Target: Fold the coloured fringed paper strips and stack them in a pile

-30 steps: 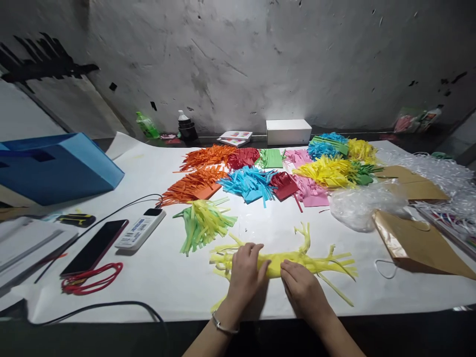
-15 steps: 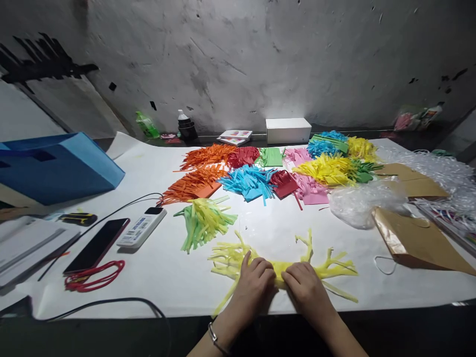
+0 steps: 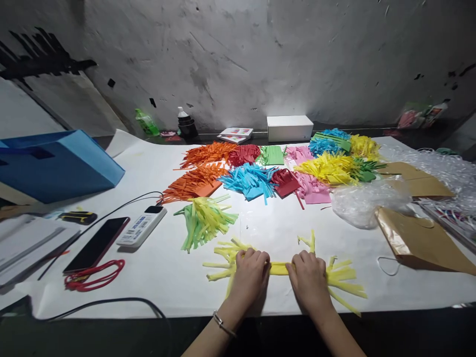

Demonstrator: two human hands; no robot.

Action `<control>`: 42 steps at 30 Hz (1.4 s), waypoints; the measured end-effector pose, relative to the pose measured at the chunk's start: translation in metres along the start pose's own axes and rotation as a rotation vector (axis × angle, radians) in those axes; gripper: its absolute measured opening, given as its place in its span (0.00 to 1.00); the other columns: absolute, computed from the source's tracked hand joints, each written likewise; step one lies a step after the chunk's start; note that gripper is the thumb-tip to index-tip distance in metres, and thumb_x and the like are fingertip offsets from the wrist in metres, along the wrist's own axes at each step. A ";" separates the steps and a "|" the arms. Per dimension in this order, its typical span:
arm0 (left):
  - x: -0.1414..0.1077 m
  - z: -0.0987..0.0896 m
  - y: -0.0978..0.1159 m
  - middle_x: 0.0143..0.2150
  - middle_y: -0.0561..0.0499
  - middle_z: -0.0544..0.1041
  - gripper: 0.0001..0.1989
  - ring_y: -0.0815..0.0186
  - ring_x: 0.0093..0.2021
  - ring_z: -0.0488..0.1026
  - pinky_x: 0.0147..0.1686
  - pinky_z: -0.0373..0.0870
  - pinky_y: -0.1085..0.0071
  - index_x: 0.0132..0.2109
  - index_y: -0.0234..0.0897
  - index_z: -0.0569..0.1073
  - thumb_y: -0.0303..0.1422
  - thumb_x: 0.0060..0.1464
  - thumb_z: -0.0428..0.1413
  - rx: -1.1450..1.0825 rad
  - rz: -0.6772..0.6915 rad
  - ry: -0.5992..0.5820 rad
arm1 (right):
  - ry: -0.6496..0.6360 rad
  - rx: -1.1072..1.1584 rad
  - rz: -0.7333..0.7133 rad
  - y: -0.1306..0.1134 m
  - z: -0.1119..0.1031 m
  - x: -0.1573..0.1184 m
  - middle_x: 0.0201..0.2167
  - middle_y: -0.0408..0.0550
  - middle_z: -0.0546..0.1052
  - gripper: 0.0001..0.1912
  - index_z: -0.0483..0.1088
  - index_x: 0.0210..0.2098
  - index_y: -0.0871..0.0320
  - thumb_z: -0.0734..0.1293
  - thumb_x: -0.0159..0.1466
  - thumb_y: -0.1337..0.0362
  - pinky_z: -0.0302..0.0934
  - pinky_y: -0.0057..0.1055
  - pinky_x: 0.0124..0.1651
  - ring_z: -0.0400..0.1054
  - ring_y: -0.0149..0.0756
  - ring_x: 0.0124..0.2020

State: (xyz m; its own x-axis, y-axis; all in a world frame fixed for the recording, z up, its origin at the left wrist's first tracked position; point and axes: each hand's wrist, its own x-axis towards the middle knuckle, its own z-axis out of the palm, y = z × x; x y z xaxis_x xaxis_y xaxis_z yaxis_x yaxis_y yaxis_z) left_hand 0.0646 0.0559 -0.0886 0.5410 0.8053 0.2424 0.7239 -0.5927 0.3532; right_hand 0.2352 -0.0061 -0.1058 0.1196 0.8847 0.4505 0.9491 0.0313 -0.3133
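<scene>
A yellow tissue paper tassel (image 3: 278,268) lies across the white-covered table (image 3: 148,277) near its front edge. Its middle is a narrow folded band, and cut strips fan out at both ends. My left hand (image 3: 252,277) is closed on the band's left part, fingers curled over it. On the right part, my right hand (image 3: 309,280) grips in the same way, thumb toward the middle. A short stretch of band shows between the hands. Just beyond my left hand lies a green and yellow tassel (image 3: 206,220).
Fringed paper in orange (image 3: 197,183), blue (image 3: 251,181), yellow (image 3: 329,168) and other colours lies behind. On the left are a phone (image 3: 97,245), a power bank (image 3: 142,227), red cord (image 3: 96,277) and a blue bag (image 3: 63,166). A brown paper bag (image 3: 416,243) sits right.
My hands have moved slightly apart along the yellow tassel. Its middle now shows as a narrower, flatter band, and the strips at the ends have shifted outward.
</scene>
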 end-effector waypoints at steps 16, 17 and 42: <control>-0.011 0.014 -0.012 0.41 0.53 0.78 0.06 0.60 0.47 0.70 0.62 0.51 0.48 0.34 0.42 0.75 0.26 0.58 0.61 -0.057 0.263 0.156 | -0.014 0.216 -0.280 -0.005 0.004 -0.009 0.35 0.44 0.74 0.06 0.70 0.34 0.55 0.64 0.69 0.65 0.47 0.43 0.56 0.64 0.38 0.39; -0.012 0.015 -0.013 0.40 0.53 0.78 0.06 0.61 0.46 0.70 0.61 0.53 0.50 0.33 0.41 0.75 0.27 0.58 0.62 -0.059 0.265 0.151 | -0.015 0.211 -0.284 -0.005 0.005 -0.010 0.33 0.44 0.74 0.08 0.69 0.33 0.55 0.63 0.70 0.65 0.48 0.43 0.55 0.64 0.38 0.38; -0.020 -0.002 -0.007 0.42 0.49 0.76 0.07 0.58 0.45 0.70 0.57 0.57 0.47 0.37 0.38 0.72 0.26 0.63 0.52 0.004 0.133 0.019 | 0.027 0.171 -0.082 0.006 -0.004 -0.023 0.39 0.46 0.75 0.14 0.67 0.33 0.55 0.56 0.73 0.65 0.47 0.49 0.62 0.68 0.41 0.46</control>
State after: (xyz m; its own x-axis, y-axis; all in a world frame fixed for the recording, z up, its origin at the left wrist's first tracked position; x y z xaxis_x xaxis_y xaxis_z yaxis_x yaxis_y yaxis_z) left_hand 0.0480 0.0439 -0.0941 0.6238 0.7200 0.3041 0.6485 -0.6940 0.3129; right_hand 0.2393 -0.0283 -0.1143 0.0535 0.8634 0.5017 0.8930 0.1835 -0.4110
